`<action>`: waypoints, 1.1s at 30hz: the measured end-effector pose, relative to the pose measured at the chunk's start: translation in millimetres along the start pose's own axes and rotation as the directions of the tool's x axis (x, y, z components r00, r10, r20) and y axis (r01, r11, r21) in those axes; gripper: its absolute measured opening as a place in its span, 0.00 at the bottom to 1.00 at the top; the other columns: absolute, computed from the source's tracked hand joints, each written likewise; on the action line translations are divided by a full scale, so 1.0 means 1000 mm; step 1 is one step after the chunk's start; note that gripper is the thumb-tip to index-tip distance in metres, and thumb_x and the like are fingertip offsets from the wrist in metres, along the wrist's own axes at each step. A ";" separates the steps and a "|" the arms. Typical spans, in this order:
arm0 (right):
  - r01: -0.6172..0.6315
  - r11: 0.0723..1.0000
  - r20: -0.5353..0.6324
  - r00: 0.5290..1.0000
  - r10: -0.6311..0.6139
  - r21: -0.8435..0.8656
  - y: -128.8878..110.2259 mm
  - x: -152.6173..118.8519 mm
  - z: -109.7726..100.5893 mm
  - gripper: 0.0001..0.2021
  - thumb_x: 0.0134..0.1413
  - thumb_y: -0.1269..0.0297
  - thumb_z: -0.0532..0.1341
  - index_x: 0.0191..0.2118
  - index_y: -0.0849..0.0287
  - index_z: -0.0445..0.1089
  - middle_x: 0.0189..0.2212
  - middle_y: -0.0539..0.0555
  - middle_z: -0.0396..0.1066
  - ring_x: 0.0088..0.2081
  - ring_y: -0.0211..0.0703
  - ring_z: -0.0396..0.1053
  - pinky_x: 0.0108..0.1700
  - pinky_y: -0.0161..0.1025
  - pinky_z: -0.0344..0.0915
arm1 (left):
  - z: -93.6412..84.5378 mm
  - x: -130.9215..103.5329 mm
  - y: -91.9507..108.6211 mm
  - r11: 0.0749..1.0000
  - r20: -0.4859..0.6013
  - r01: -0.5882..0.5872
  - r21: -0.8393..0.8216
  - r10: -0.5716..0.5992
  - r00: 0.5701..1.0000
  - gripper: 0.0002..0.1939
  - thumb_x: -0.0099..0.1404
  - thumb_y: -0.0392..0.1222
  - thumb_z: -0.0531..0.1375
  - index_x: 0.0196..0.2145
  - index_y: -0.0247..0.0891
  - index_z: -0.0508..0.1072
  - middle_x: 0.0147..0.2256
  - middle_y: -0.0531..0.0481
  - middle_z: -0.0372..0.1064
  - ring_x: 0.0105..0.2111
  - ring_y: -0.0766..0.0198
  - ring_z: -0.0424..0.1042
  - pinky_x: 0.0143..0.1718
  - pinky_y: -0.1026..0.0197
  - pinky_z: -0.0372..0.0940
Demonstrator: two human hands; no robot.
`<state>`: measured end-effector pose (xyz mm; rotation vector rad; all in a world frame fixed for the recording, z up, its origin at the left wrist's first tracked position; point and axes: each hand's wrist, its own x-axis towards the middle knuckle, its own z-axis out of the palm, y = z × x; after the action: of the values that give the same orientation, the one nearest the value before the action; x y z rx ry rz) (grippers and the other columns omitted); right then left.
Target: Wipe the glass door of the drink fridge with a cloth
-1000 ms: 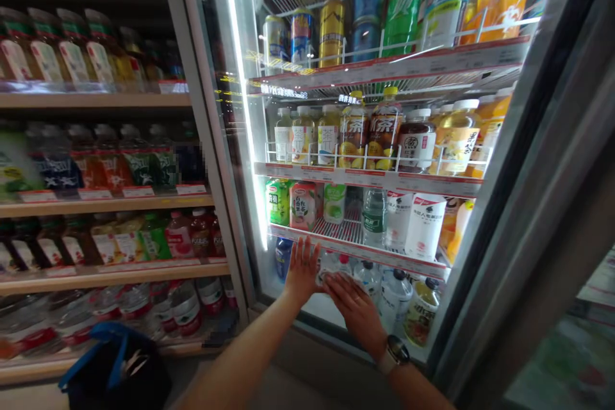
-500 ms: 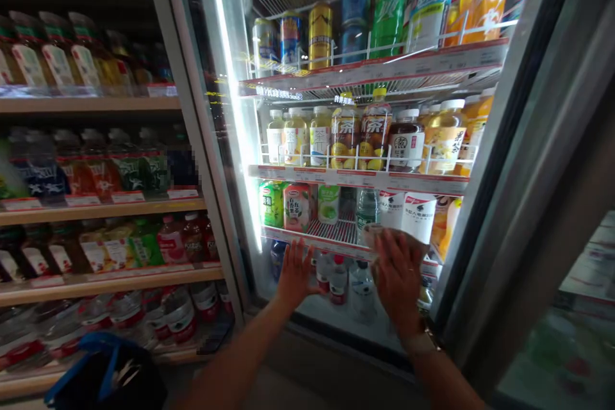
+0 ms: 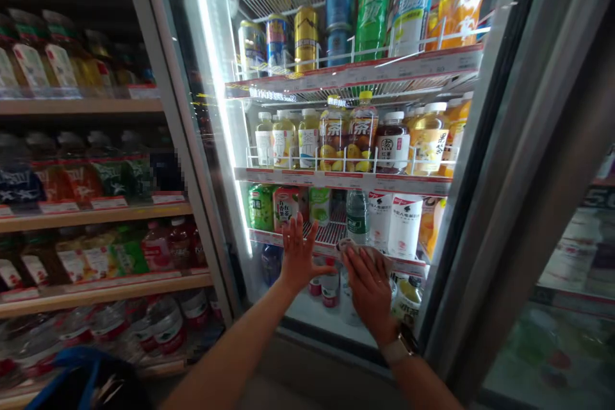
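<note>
My left hand (image 3: pixel 298 257) has its fingers spread, palm toward the glass door (image 3: pixel 336 341) of a lit drinks fridge, and appears to rest on it. Under my right hand (image 3: pixel 369 285) is a crumpled pale cloth (image 3: pixel 383 257), pressed to the glass. Part of the cloth shows past the fingers; the palm hides the rest. Behind the glass, close to the hands, stand a green-labelled water bottle (image 3: pixel 357 214), white cartons (image 3: pixel 405 224) and a red carton (image 3: pixel 285 205). A watch (image 3: pixel 407 338) is on my right wrist.
Open wooden shelves (image 3: pixel 96 211) with several rows of bottles stand at the left. A black and blue bag (image 3: pixel 96 381) shows at the lower left. A metal frame (image 3: pixel 500 160) borders the fridge on the right, with another glass front (image 3: pixel 562 307) beyond it.
My right hand has moved left with the cloth, nearer my left hand. My left hand has risen a little on the glass. The view has also shifted slightly to the right.
</note>
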<state>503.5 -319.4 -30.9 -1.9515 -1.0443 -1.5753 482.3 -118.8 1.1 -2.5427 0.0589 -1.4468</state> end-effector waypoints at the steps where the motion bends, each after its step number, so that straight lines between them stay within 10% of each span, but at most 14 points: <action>1: 0.021 1.000 0.013 1.000 -0.021 0.005 -0.001 -0.003 0.000 0.29 0.64 0.77 0.50 0.68 0.55 0.51 0.57 0.54 0.69 0.64 0.44 0.59 0.68 0.49 0.48 | 0.001 -0.001 0.000 1.000 0.007 0.001 0.003 -0.001 1.000 0.63 0.49 0.75 0.61 0.69 0.34 0.42 0.69 0.28 0.28 0.69 0.34 0.31 0.65 0.33 0.40; 7: 0.036 0.999 0.037 0.999 -0.035 -0.012 0.014 0.006 -0.014 0.28 0.64 0.76 0.51 0.68 0.55 0.53 0.59 0.55 0.67 0.65 0.46 0.57 0.68 0.51 0.47 | 0.000 -0.005 0.001 0.998 0.059 0.010 0.062 -0.013 0.998 0.66 0.46 0.77 0.61 0.69 0.35 0.41 0.69 0.27 0.29 0.69 0.34 0.30 0.64 0.32 0.40; 14: -0.270 0.963 -0.304 0.918 0.255 -0.010 0.044 0.033 -0.029 0.28 0.63 0.73 0.51 0.68 0.56 0.53 0.64 0.61 0.58 0.67 0.56 0.51 0.68 0.63 0.42 | -0.006 -0.003 0.003 0.999 0.108 -0.015 0.046 0.010 0.994 0.71 0.41 0.79 0.61 0.69 0.29 0.41 0.68 0.22 0.27 0.68 0.29 0.28 0.63 0.28 0.38; 20: -0.028 0.999 -0.055 0.998 0.029 0.015 0.003 -0.001 -0.001 0.28 0.62 0.77 0.50 0.67 0.55 0.55 0.59 0.55 0.66 0.66 0.47 0.54 0.69 0.54 0.45 | -0.011 -0.003 0.003 0.999 0.171 -0.019 0.050 0.010 0.985 0.76 0.36 0.77 0.65 0.69 0.30 0.37 0.68 0.23 0.26 0.68 0.27 0.29 0.63 0.27 0.39; 26: 0.178 0.978 0.106 0.976 -0.190 0.111 -0.019 -0.040 0.014 0.23 0.61 0.79 0.50 0.57 0.56 0.68 0.57 0.49 0.69 0.64 0.39 0.57 0.71 0.44 0.41 | -0.012 -0.004 0.002 0.998 0.103 -0.040 0.046 0.035 0.994 0.63 0.52 0.65 0.65 0.69 0.33 0.33 0.69 0.27 0.21 0.68 0.30 0.30 0.64 0.30 0.38; 33: 0.023 0.999 -0.003 1.000 -0.023 -0.034 0.015 -0.006 -0.013 0.25 0.62 0.77 0.51 0.64 0.57 0.61 0.57 0.55 0.69 0.66 0.46 0.55 0.69 0.52 0.43 | -0.015 -0.003 0.004 0.991 0.210 -0.031 0.134 0.003 0.978 0.79 0.34 0.75 0.68 0.69 0.31 0.34 0.68 0.22 0.26 0.67 0.27 0.30 0.63 0.29 0.41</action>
<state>506.3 -340.3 -30.9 -1.9648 -1.0491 -1.6181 468.4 -124.9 4.7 -2.5581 -0.0501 -1.1273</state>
